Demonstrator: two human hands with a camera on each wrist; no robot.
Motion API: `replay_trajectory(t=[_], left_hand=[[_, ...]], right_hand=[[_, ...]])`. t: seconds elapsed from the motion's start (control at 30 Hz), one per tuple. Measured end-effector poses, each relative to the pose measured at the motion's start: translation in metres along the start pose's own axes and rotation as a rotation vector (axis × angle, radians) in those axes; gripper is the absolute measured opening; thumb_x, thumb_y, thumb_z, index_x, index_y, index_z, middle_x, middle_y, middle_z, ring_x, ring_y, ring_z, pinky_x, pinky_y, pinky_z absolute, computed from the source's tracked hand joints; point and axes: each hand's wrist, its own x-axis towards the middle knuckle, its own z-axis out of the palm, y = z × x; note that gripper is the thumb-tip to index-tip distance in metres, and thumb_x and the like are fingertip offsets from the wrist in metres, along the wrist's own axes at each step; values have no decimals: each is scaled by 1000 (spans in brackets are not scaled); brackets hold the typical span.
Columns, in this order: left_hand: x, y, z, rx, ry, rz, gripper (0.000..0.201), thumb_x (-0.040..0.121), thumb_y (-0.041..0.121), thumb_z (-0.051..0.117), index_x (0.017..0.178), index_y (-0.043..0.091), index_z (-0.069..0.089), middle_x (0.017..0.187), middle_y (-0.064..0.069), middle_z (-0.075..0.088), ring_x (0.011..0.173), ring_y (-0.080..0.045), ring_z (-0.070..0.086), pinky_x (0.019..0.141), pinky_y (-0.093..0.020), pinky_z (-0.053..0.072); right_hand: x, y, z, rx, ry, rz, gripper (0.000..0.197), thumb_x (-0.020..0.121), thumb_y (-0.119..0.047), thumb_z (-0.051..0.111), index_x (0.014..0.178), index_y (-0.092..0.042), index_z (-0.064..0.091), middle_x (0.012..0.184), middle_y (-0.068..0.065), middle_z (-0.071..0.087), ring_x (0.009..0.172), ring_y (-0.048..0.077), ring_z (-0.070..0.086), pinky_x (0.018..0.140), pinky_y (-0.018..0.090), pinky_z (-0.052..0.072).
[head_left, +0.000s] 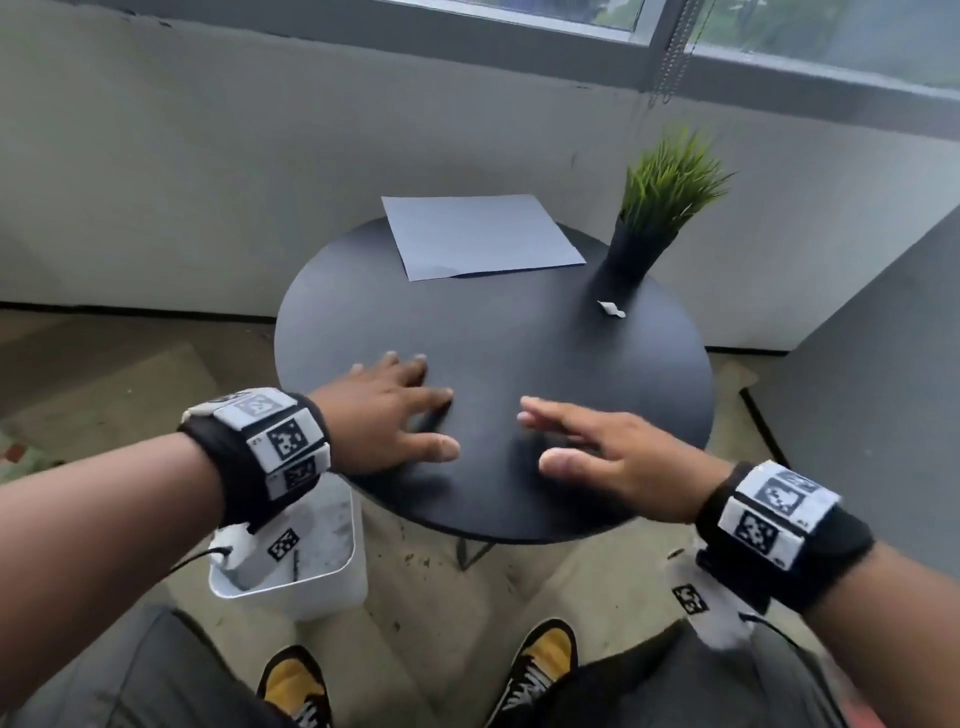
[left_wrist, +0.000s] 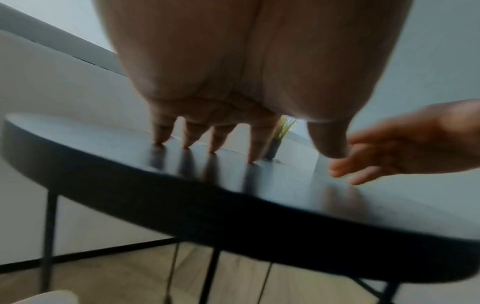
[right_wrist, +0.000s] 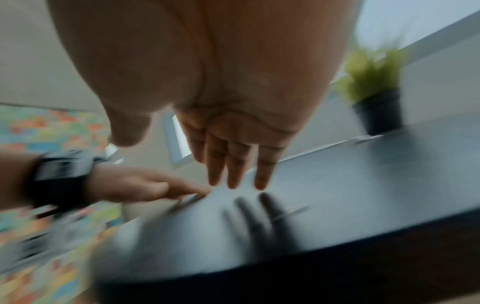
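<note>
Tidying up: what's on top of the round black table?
A grey paper sheet, a green plant in a black pot, a small white scrap, and the left hand touching; the right hand hovers. Anything under sheet or palms is hidden.

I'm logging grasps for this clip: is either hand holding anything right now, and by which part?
Nothing is held. The left hand rests spread fingertips on the black table; the right hand is open over it.

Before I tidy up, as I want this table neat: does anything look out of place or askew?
Two things. The paper sheet lies skewed and overhangs the far rim of the table, so it could slide off. A small white scrap lies loose beside the plant pot.
</note>
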Motion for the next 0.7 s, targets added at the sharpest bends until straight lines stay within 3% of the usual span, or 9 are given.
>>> replay_trajectory(t=[0.07, 0.13, 0.2, 0.27, 0.4, 0.43, 0.5, 0.57, 0.7], left_hand=[[-13, 12, 0, -247, -26, 194, 68, 77, 86, 42, 132, 49, 58, 151, 18, 43, 143, -3, 32, 118, -28, 23], [-20, 19, 0, -431, 73, 290, 52, 78, 77, 49, 121, 52, 64, 141, 25, 53, 131, 7, 45, 110, -16, 29], [-21, 9, 3, -474, 299, 217, 54, 78, 71, 51, 124, 45, 65, 144, 16, 52, 132, 1, 46, 110, -18, 28], [-24, -15, 9, -546, 598, 46, 52, 84, 55, 57, 131, 32, 63, 141, 5, 53, 133, -10, 47, 113, -27, 29], [-39, -78, 41, -1028, 1072, -477, 46, 94, 33, 61, 135, 13, 59, 132, -9, 59, 122, -22, 55, 102, -26, 39], [-44, -90, 56, -1145, 1067, -671, 45, 97, 29, 58, 137, 8, 56, 135, -13, 58, 124, -26, 54, 99, -26, 39], [-47, -110, 94, -1186, 790, -986, 45, 101, 25, 53, 136, -5, 54, 137, -25, 55, 127, -39, 51, 101, -37, 40], [-44, -115, 127, -1155, 498, -1098, 50, 99, 26, 58, 132, -12, 53, 135, -30, 54, 125, -45, 51, 99, -45, 42], [-31, -108, 158, -1053, 297, -1094, 58, 89, 25, 73, 130, -10, 51, 128, -26, 60, 111, -42, 60, 90, -39, 45]], right_hand=[[10, 40, -21, -55, 255, 288, 68, 90, -62, 46, 143, -20, 43, 149, -5, 43, 142, 14, 34, 115, 21, 21], [16, 52, -16, -318, 239, 532, 76, 82, -77, 28, 124, -17, 50, 143, 7, 43, 137, 33, 34, 113, 45, 29], [16, 33, 16, -386, 138, 450, 87, 78, -82, 20, 136, -20, 39, 154, 6, 25, 143, 33, 21, 113, 55, 24], [5, -8, 52, -383, 9, 220, 96, 79, -83, 22, 154, -24, 13, 164, -2, -3, 150, 24, -6, 120, 53, 4], [-3, -43, 53, -115, 40, -143, 77, 92, -60, 43, 155, -24, 18, 163, -7, 11, 149, 4, 5, 122, 26, 3], [5, -36, 44, -56, 124, -105, 75, 93, -56, 47, 154, -22, 22, 163, -4, 16, 149, 5, 10, 121, 24, 5], [23, -15, 29, -102, 280, 206, 78, 92, -61, 46, 154, -21, 22, 164, 1, 12, 150, 17, 8, 122, 37, 9], [34, -10, 36, -238, 237, 500, 82, 87, -73, 34, 153, -25, 21, 164, 1, 3, 150, 26, 1, 118, 55, 10], [17, -50, 73, -246, 3, 122, 82, 87, -75, 30, 155, -33, 9, 164, -8, -5, 150, 18, -10, 120, 51, -2]])
